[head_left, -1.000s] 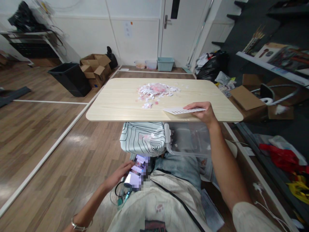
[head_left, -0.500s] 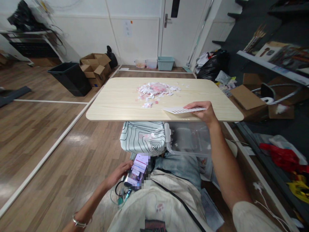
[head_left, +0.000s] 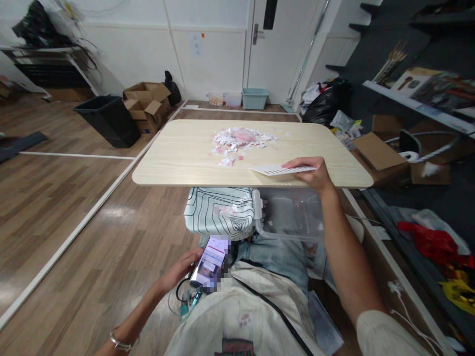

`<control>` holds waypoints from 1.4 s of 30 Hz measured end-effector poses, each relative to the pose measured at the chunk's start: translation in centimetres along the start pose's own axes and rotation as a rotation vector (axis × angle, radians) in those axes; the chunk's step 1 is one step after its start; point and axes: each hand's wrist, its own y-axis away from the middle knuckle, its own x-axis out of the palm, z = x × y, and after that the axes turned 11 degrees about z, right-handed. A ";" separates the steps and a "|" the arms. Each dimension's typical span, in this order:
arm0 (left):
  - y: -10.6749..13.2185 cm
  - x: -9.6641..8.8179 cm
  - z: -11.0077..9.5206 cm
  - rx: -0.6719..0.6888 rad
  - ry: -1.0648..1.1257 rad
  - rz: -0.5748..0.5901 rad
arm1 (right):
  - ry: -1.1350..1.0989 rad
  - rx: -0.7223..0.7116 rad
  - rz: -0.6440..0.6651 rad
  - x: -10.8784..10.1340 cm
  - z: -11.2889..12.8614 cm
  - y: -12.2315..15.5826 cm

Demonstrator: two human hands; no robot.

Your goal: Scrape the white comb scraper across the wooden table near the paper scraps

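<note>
My right hand (head_left: pixel 309 170) is closed on the right end of a thin white sheet (head_left: pixel 272 170) with a row of dark slanted marks. It holds the sheet tilted over the near edge of the pale wooden table (head_left: pixel 163 153). Farther back on the table lies a heap of small white and pink paper pieces (head_left: pixel 241 138), with a few scattered in front. Down by my lap, my left hand (head_left: pixel 187 262) grips the left edge of a smartphone (head_left: pixel 211 259), whose screen is lit. Part of the phone's right side is pixelated.
Below the table's near edge are a patterned light-blue fabric item (head_left: pixel 218 212) and a clear plastic bin (head_left: pixel 291 212). A black waste bin (head_left: pixel 106 121) and cardboard boxes (head_left: pixel 146 101) stand at left. An open carton (head_left: pixel 382 148) and shelving flank the right.
</note>
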 end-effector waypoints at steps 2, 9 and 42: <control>0.0 0.1 0.0 -0.003 0.005 -0.005 | -0.002 0.002 0.002 0.0 0.0 0.0; 0.3 1.1 -1.1 0.010 0.024 0.069 | -0.004 0.004 0.004 -0.1 0.0 -0.1; 1.2 -1.8 1.8 0.103 -0.044 0.247 | -0.019 0.030 -0.010 0.1 0.2 -0.1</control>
